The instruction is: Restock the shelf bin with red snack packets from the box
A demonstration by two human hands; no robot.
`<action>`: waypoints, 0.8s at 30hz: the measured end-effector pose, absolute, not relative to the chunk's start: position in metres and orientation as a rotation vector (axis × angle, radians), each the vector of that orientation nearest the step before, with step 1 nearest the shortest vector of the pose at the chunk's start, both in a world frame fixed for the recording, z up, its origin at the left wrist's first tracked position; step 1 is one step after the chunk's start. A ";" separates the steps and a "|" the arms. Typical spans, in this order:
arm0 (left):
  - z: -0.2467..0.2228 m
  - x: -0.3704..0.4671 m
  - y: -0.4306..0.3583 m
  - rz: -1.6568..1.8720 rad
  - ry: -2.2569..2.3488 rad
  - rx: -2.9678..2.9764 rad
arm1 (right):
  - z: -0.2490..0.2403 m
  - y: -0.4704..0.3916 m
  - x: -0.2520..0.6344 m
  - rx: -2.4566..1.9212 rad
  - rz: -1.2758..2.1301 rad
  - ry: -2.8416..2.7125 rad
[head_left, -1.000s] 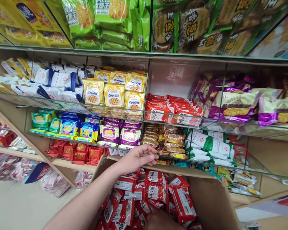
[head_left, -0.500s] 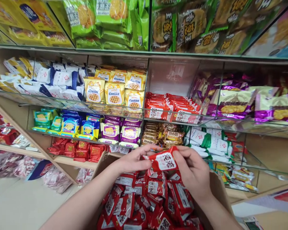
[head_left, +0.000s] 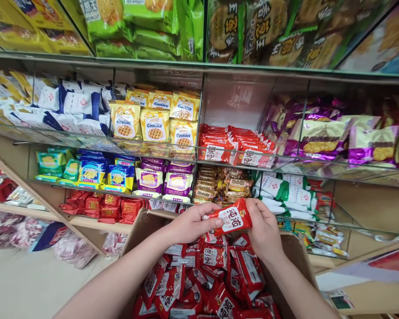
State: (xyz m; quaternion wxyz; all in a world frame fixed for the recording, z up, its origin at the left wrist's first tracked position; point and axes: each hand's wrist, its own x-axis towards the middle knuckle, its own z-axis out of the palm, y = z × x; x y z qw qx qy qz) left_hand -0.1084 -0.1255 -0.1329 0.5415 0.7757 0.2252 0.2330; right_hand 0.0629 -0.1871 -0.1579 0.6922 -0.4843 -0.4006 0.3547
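Observation:
Over an open cardboard box (head_left: 138, 228), a red and white snack packet (head_left: 232, 218) is held between both hands. My left hand (head_left: 196, 221) pinches its left end, thumb on the front. The fingers of my right hand (head_left: 264, 228) are closed on its right end. Below, the box holds many loose red packets (head_left: 214, 257) of similar look. Behind the hands, similar red packets (head_left: 219, 148) stand in rows in a glass shelf compartment.
Yellow cookie packets (head_left: 154, 126) and purple biscuit packs (head_left: 326, 135) flank the red rows. Brown packets (head_left: 236, 186) lie one shelf down, just behind the hands. A glass shelf edge (head_left: 252, 71) crosses above. Wrapped bundles (head_left: 75, 248) rest at lower left.
The held packet has turned to show more of its front, and my right hand has shifted slightly down its end. The whole view has shifted a little.

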 end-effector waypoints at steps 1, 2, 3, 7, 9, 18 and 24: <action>-0.133 -0.108 -0.126 0.608 0.544 1.858 | -0.159 -0.187 0.062 -1.020 0.855 -0.885; -0.134 -0.108 -0.127 0.662 0.556 1.878 | -0.160 -0.187 0.060 -0.983 0.900 -0.906; -0.135 -0.108 -0.129 0.704 0.572 1.907 | -0.160 -0.188 0.057 -0.976 0.927 -0.952; -0.136 -0.108 -0.133 0.699 0.606 1.981 | -0.154 -0.198 0.046 -1.076 0.888 -1.081; -0.137 -0.108 -0.133 0.668 0.534 1.872 | -0.138 -0.203 0.047 -1.100 0.751 -1.117; -0.149 -0.104 -0.131 0.754 0.542 1.797 | 0.026 -0.166 0.120 -1.322 -0.540 -1.826; -0.154 -0.105 -0.129 0.786 0.531 1.816 | 0.052 -0.120 0.135 -1.907 -0.192 -2.454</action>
